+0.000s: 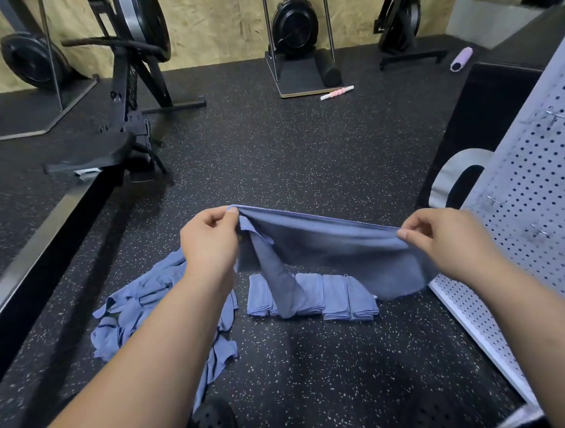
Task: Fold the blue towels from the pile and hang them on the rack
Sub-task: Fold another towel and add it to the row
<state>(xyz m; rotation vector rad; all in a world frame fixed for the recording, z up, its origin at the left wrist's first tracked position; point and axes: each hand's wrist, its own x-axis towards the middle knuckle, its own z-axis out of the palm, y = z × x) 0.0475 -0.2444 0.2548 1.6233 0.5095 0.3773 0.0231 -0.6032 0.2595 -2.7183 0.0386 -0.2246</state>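
At the far left a rowing machine [128,100] stands clear of the work, and nearer us the pile [132,310] of unfolded blue towels lies crumpled on the speckled floor [271,149], within easy reach. Our left forearm crosses over the pile, so we cannot tell how much of it remains.

The left hand [209,242] pinches one top corner of the towel [335,243] between thumb and curled fingers. The right hand [449,237] pinches the opposite corner the same way. We judge that the two hands are held apart and level to draw the upper edge taut, so the cloth hangs flat before the first fold. One loose flap near the left hand droops in a twisted strip and is not yet straightened.

Below the raised towel a row of folded towels [336,296] lies side by side on the floor, probably staged there for hanging. The hanging cloth hides part of that row, so we will not count them.

At the right the rack [535,184], a pale perforated panel, leans near the right hand. Its small hooks [560,115] appear bare, but the panel runs off the right edge, so we cannot say whether any towel hangs further along.
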